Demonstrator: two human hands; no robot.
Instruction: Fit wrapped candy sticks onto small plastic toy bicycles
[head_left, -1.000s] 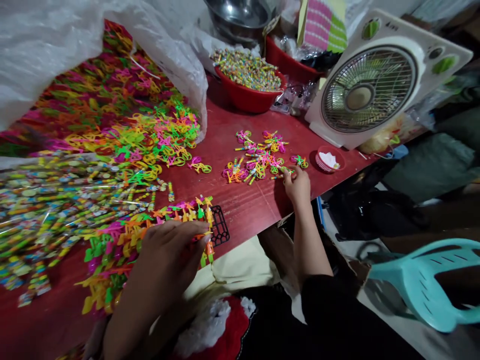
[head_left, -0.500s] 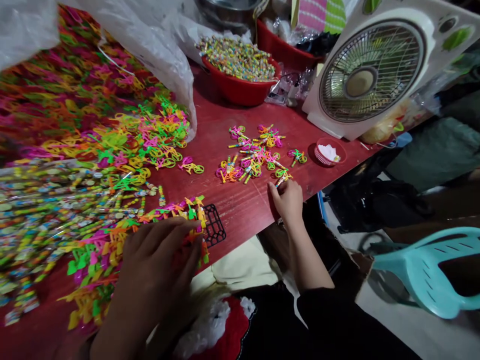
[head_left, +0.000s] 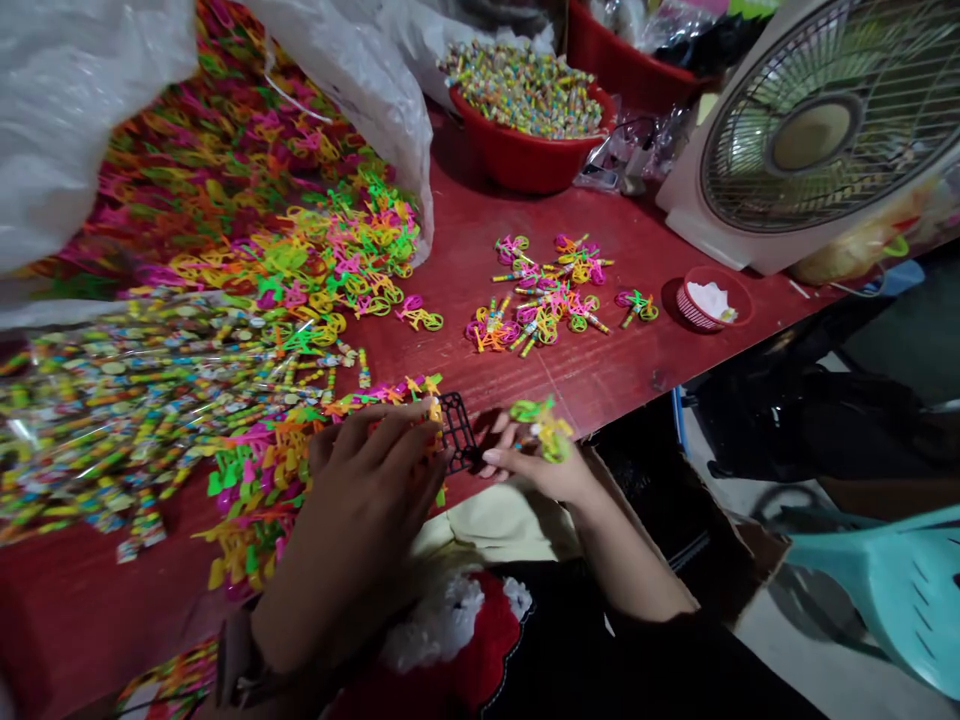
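My left hand (head_left: 375, 495) is palm down with bent fingers over yellow and orange plastic pieces at the left side of a black plastic grid (head_left: 456, 425). Its fingertips are partly hidden, so what they grip cannot be made out. Just to the right, my right hand (head_left: 544, 470) has its fingers curled at a green and yellow toy bicycle (head_left: 551, 435), which is blurred. Thumb and forefinger of that hand point at the grid's right edge. Bright plastic pieces (head_left: 262, 470) lie in rows left of my left hand.
Toy bicycles with patterned sticks (head_left: 559, 305) lie mid-table. Behind stands a red bowl (head_left: 517, 160) of short sticks. A small red basket (head_left: 694, 305) and a fan (head_left: 817, 140) are at right. Wrapped sticks (head_left: 187, 400) and a bag (head_left: 390, 110) of plastic pieces fill the left.
My right hand has come from the table's right part toward the grid, bringing the toy bicycle. My left hand stays over the pieces by the grid. The view has shifted.
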